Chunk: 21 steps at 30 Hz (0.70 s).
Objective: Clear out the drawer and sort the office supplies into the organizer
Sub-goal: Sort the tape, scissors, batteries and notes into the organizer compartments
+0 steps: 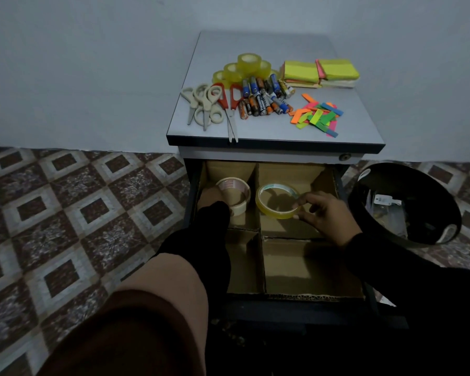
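Tape goes in now: left hand (213, 198) grips the white tape roll (235, 194) in the organizer (291, 267)'s back-left compartment, right hand (323, 213) pinches the clear tape roll (278, 200) back-right. Best lay both flat, then release.

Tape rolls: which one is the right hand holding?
The clear yellowish roll in the drawer's rear right compartment; right hand pinches its rim. The left hand holds the white roll.

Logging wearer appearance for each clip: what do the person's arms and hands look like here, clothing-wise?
Both arms are in long black sleeves reaching the wrists. The left hand is largely hidden behind its sleeve cuff; the right hand is bare, with no glove, ring or watch visible. No markings show on the sleeves.
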{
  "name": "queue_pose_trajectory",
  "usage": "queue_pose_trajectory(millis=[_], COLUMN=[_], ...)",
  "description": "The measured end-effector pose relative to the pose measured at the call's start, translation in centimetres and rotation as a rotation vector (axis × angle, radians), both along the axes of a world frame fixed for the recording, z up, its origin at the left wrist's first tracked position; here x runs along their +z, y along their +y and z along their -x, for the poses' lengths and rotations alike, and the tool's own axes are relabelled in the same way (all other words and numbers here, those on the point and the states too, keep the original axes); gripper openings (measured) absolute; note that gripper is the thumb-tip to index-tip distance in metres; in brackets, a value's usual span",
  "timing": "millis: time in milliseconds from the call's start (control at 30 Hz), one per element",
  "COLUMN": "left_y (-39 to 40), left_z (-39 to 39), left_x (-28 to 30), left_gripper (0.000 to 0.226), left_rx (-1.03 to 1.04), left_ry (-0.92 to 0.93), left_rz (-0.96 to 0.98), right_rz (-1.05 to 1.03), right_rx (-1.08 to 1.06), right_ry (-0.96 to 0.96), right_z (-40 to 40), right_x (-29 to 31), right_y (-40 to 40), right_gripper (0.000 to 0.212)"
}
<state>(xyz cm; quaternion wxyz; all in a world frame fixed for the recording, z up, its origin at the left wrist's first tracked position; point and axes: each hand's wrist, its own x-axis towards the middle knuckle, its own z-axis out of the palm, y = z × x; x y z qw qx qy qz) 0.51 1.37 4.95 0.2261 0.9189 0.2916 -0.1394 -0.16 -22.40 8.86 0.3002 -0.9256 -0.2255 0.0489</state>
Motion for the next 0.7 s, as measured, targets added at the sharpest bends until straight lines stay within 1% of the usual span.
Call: queue_pose_trajectory(millis=[133, 233, 300, 467, 600, 700], left_y=[0.1, 0.2, 0.2, 0.1, 0.1, 0.2], left_z=[-0.2, -0.2, -0.1, 0.4, 1.3, 2.6], left_x=[-0.1, -0.2, -0.1, 0.4, 1.9, 2.9], left_gripper=[0.062, 0.046, 0.042, 0.051, 0.069, 0.067], left_rx=[-0.003, 0.004, 0.011, 0.042, 0.067, 0.131], left_ry=[-0.001, -0.049, -0.075, -0.118, -0.137, -0.242], left_rz=[0.0, -0.01, -0.003, 0.084, 0.22, 0.349], right_rz=[0.007, 0.021, 0.022, 0.029, 0.026, 0.039], right_rx=[0.016, 0.01, 0.01, 0.013, 0.011, 0.013], right_ry=[-0.007, -0.022, -0.035, -0.056, -0.069, -0.072], right_z=[0.0, 0.1, 0.2, 0.6, 1.1, 1.2], right_x=[0.2, 0.2, 0.3, 1.0, 1.7, 2.0], right_y=[0.2, 0.4, 0.4, 0.6, 0.7, 1.0], right_gripper=[0.015, 0.017, 0.017, 0.017, 0.017, 0.017])
